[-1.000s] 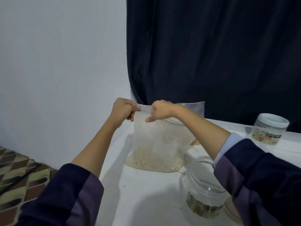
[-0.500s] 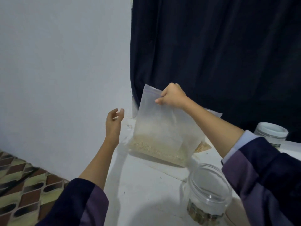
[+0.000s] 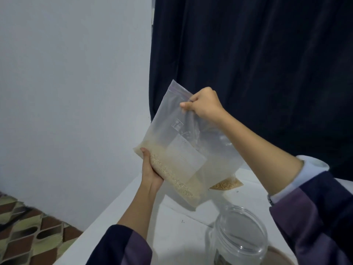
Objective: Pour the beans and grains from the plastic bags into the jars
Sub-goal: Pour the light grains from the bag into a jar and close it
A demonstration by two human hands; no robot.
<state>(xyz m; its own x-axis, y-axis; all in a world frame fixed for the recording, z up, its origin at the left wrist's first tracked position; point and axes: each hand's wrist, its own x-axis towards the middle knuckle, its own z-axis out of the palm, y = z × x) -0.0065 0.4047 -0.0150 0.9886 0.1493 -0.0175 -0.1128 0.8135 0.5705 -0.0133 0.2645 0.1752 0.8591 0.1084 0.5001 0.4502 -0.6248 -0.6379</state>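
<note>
Clear zip bag (image 3: 177, 142) of pale grain tilted, held aloft above open empty jar (image 3: 238, 238).

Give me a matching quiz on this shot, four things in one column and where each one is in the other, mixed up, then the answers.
Things:
1. left hand
2. right hand
3. open jar
4. second bag of grains

Places:
A. lying on the white table behind the lifted bag
B. pinching the lifted bag's top edge
C. standing on the table, near the bottom of the picture
D. gripping the lifted bag's grain-filled bottom

Pairs: 1-D, 2-B, 3-C, 4-A
</note>
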